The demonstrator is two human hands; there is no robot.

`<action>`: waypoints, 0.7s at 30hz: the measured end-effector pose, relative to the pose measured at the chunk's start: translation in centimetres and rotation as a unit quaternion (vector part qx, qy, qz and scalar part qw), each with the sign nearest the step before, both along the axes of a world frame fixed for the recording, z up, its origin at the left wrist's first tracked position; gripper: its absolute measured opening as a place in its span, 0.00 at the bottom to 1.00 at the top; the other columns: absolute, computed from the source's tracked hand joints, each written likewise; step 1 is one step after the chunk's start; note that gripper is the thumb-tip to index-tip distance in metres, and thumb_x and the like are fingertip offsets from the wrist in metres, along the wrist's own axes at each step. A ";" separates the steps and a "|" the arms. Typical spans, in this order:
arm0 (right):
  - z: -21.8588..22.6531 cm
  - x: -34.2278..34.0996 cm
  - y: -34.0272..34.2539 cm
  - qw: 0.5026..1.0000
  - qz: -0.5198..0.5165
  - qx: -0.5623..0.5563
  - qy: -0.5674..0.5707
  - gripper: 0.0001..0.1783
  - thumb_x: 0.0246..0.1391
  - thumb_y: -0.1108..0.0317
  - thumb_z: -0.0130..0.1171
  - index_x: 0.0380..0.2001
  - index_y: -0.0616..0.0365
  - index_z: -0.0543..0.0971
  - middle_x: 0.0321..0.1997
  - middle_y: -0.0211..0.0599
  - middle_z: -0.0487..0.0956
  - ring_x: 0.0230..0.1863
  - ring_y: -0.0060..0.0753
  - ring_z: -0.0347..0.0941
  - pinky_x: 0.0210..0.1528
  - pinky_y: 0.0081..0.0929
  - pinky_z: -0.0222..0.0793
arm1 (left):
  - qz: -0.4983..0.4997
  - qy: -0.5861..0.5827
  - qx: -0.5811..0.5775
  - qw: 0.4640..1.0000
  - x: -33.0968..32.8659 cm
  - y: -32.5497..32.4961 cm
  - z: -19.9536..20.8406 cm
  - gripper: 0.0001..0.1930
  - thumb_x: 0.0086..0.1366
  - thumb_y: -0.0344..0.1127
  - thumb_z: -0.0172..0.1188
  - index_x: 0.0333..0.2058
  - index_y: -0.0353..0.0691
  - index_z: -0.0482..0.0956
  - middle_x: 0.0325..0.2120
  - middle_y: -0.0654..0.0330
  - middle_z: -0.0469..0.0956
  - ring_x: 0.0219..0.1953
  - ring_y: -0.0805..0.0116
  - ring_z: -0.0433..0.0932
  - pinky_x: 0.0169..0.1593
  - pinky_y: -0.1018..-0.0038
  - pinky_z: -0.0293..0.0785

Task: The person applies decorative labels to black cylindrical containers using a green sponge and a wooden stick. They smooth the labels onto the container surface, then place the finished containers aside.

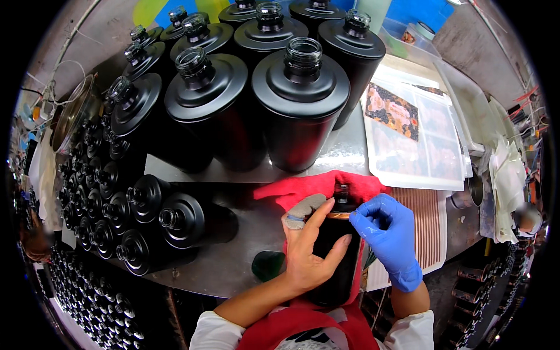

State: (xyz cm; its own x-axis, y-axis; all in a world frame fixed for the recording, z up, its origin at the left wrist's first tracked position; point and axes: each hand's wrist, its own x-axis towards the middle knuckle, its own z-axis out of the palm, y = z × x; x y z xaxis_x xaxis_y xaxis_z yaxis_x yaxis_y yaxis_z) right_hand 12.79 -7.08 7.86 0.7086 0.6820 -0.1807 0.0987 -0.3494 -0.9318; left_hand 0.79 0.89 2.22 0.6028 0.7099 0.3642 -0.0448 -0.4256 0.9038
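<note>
Across the frame ran the grey worktop, large black bottles crowding its top! Pale sheets lay upper right, red cloth near centre. And there, lower centre, stood the work bottle! The left hand's grip was spread, thumb and forefinger against it; the gloved right hand bent its fingertips to the copper band, its hold impossible to tell.
</note>
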 end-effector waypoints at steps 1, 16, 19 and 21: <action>-0.2 0.1 0.0 1.000 -0.002 0.002 0.004 0.05 0.44 0.74 0.64 0.25 0.59 0.77 0.20 0.21 0.73 0.18 0.06 0.60 0.20 0.10 0.55 | 0.003 0.005 0.006 1.000 0.0 0.0 0.1 0.29 0.47 0.27 0.67 0.50 0.34 0.70 0.46 0.51 0.70 0.49 0.58 0.66 0.54 0.68 0.59; -1.5 1.8 -1.8 0.996 -0.056 0.031 0.058 0.05 0.47 0.72 0.63 0.26 0.58 0.76 0.21 0.20 0.72 0.20 0.07 0.61 0.22 0.09 0.56 | 0.028 -0.109 -0.137 0.984 0.0 0.2 -0.5 0.30 0.52 0.26 0.63 0.54 0.30 0.63 0.52 0.50 0.64 0.53 0.62 0.63 0.58 0.71 0.54; -2.9 1.7 -2.4 0.995 -0.052 0.019 0.085 0.05 0.48 0.71 0.63 0.27 0.57 0.77 0.22 0.20 0.73 0.21 0.07 0.62 0.23 0.09 0.56 | 0.035 -0.049 -0.134 0.989 0.8 1.1 -0.1 0.30 0.55 0.28 0.62 0.55 0.31 0.62 0.54 0.50 0.61 0.57 0.62 0.56 0.61 0.70 0.47; -3.3 1.5 -2.4 0.990 -0.056 0.041 0.119 0.05 0.48 0.71 0.63 0.27 0.57 0.77 0.22 0.19 0.72 0.21 0.06 0.62 0.23 0.08 0.56 | 0.020 -0.030 -0.164 0.986 1.6 1.2 -0.2 0.30 0.55 0.30 0.63 0.55 0.33 0.62 0.55 0.50 0.59 0.59 0.62 0.54 0.61 0.70 0.47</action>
State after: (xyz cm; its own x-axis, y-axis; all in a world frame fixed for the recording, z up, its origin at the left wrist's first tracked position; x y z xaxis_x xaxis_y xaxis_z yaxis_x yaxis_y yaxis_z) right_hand 14.31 -9.47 4.54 0.7242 0.6210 -0.2999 -0.1626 -0.2688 -0.9494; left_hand 2.39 2.09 2.06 0.5567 0.8178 0.1458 -0.0915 -0.1141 0.9892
